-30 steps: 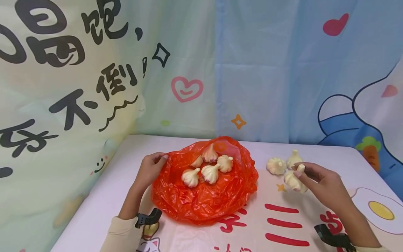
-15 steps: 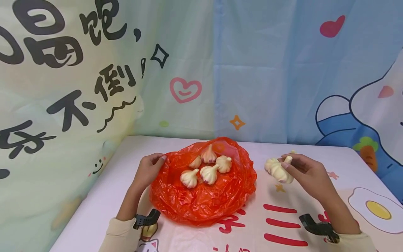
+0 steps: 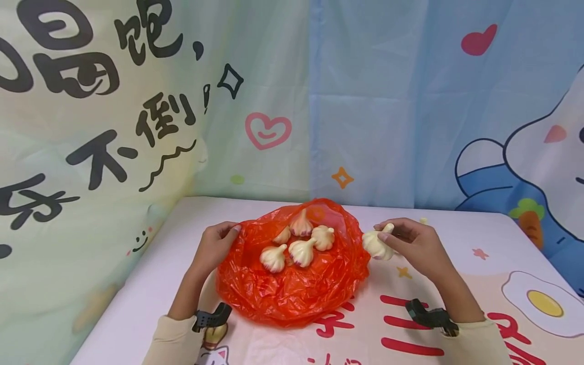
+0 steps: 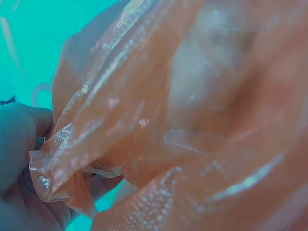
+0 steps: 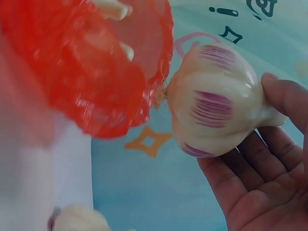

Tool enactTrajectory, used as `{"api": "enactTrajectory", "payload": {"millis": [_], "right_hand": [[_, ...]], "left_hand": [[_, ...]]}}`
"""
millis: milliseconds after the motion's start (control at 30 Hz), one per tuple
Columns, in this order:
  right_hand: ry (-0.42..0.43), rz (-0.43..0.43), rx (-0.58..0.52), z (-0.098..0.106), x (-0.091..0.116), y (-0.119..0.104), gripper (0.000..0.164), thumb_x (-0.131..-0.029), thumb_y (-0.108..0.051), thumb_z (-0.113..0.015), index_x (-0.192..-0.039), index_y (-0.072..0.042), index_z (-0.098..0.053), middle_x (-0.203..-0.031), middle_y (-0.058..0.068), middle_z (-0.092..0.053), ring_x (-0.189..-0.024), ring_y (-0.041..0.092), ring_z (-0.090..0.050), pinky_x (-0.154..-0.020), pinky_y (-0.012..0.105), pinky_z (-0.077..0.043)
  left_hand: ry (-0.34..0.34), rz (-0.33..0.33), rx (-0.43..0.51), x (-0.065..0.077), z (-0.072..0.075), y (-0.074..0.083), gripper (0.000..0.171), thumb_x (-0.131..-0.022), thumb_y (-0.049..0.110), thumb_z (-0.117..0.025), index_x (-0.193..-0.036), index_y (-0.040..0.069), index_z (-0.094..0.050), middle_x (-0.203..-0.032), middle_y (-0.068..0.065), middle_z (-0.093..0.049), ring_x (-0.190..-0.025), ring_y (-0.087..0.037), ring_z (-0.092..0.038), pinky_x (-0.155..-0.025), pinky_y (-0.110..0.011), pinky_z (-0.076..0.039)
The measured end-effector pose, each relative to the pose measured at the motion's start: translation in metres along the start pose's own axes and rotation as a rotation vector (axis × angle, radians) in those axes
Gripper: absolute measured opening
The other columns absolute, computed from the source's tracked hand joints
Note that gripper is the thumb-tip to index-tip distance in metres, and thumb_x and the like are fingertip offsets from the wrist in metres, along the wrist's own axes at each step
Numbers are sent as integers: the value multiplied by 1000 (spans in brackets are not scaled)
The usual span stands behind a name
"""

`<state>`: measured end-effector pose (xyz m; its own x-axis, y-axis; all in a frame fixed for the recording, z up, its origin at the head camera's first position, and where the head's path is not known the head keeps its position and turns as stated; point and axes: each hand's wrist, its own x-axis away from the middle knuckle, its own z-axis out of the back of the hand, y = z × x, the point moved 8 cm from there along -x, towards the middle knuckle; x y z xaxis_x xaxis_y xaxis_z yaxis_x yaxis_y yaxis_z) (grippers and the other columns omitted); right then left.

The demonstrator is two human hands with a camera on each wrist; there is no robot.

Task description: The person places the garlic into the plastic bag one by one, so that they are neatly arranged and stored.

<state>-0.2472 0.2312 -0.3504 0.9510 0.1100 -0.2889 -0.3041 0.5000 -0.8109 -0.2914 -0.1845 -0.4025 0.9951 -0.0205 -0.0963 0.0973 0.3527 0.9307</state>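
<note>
An opened red plastic bag (image 3: 292,299) sits on the table with several garlic bulbs (image 3: 302,252) inside. My left hand (image 3: 215,248) pinches the bag's left rim between thumb and fingers; the left wrist view shows the thin film (image 4: 144,120) bunched in that hand (image 4: 24,163). Just outside the right rim, my right hand (image 3: 417,246) holds a garlic bulb (image 3: 376,247) by its stem. In the right wrist view this garlic bulb (image 5: 216,103) shows purple streaks, its root end turned toward the bag (image 5: 110,96).
Behind the right hand, the tip of another garlic bulb (image 3: 423,221) shows; the rest is hidden. A loose garlic bulb (image 5: 79,219) also appears low in the right wrist view. A printed curtain (image 3: 365,101) hangs along the table's back edge.
My right hand has carried the garlic bulb left, from beside the loose bulbs to the bag's right rim. My left hand keeps its grip on the bag.
</note>
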Motion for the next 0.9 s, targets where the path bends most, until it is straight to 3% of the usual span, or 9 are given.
{"api": "enactTrajectory", "payload": {"millis": [367, 900], "right_hand": [[-125, -38, -104, -32, -17, -2, 30, -91, -26, -71, -112, -5, -67, -110, 10, -67, -100, 28, -64, -78, 28, -56], [-214, -121, -204, -74, -33, 1, 32, -89, -24, -73, -112, -3, -66, -109, 12, -67, -96, 28, -64, -80, 34, -57]], "left_hand": [[7, -3, -8, 1, 0, 0, 30, -101, 31, -54, -113, 7, -68, -103, -11, -68, -83, -26, -68, -72, -35, -58], [-3, 15, -4, 1, -2, 1, 29, -101, 29, -54, -113, 6, -68, -104, -11, -68, -84, -26, -68, -72, -36, -58]]}}
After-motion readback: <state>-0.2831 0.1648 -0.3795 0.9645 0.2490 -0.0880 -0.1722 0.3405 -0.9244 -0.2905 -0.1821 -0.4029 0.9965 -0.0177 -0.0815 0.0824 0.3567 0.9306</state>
